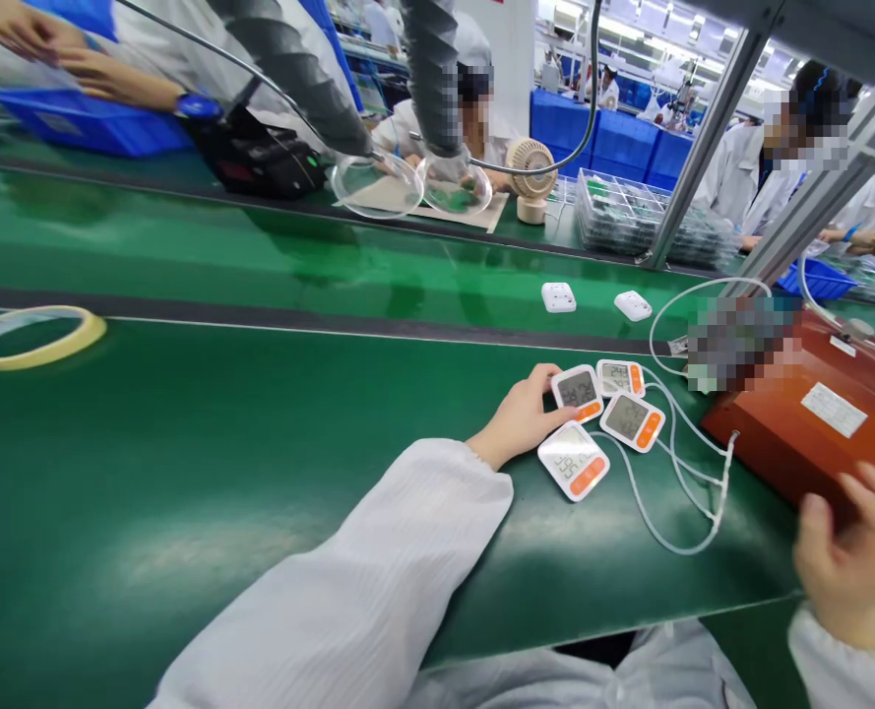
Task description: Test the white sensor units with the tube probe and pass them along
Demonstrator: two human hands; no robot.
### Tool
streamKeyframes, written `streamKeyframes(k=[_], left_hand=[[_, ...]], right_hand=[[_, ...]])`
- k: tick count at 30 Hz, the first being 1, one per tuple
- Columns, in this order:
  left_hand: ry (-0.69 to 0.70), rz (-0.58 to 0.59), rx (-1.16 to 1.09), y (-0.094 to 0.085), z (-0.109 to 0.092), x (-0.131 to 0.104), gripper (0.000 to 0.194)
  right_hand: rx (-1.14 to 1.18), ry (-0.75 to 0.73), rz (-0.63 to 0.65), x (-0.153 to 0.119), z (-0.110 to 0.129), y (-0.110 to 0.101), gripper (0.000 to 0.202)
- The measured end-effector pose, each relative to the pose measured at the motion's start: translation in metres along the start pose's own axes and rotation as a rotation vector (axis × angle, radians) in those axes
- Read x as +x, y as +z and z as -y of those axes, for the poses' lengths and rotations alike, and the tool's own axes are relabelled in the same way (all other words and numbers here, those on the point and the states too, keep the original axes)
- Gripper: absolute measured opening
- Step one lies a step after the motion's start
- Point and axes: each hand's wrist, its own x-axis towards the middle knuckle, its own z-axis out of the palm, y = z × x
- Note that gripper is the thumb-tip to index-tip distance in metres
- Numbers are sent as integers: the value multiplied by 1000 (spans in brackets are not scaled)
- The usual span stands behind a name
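Observation:
My left hand [526,416] has its thumb and fingers closed on the edges of a small white digital monitor [579,392] with a grey screen and orange buttons. Right beside it lie similar monitors: one [620,378] behind, one [633,421] to the right, and one [574,461] in front with lit digits. Thin white tubes [673,547] run from the group and meet at small joints near a brown-red box [821,414]. My right hand [854,551], slightly blurred, hovers in front of this box with its fingers apart and nothing visible in it.
A yellow tape roll [34,340] lies at the left. Two white square pieces [559,297] sit on the green belt [260,266] beyond the bench. Across it are a small fan [531,177], clear trays [621,212], a blue bin [90,118] and co-workers. A metal post [710,138] rises at the right.

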Motion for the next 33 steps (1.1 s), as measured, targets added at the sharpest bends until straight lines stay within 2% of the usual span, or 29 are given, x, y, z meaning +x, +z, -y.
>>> streamKeyframes(k=[2,5,8,9,11,13,17,20,24,29,33], left_hand=[[-37,18,-247,2,1,-3,43],[-50,2,-479,2,5,-2,42],[-58,-5,-607,-1,9,3,51],[-65,-8,-648,-2,9,4,54],[-79,6,-713,-2,8,5,57],[-80,72,-748,-2,5,4,56],[-13,212,-678,0,1,0,43],[15,262,-640,-1,2,-1,38],[5,290,-566,-3,4,-2,39],[-58,250,-497,-2,0,-5,47],[-143,60,-618,-3,2,0,46]], right_hand=[[215,-121,78,26,51,28,41],[436,-235,315,69,112,73,34],[485,-323,559,95,145,115,27],[483,-344,582,97,150,127,25],[479,-347,558,95,155,144,27],[496,-321,521,87,154,153,28],[578,-312,518,77,142,154,26],[582,-294,545,77,138,154,23],[457,-239,525,76,142,152,18],[373,-178,467,77,143,149,13],[388,-137,553,82,135,149,21]])
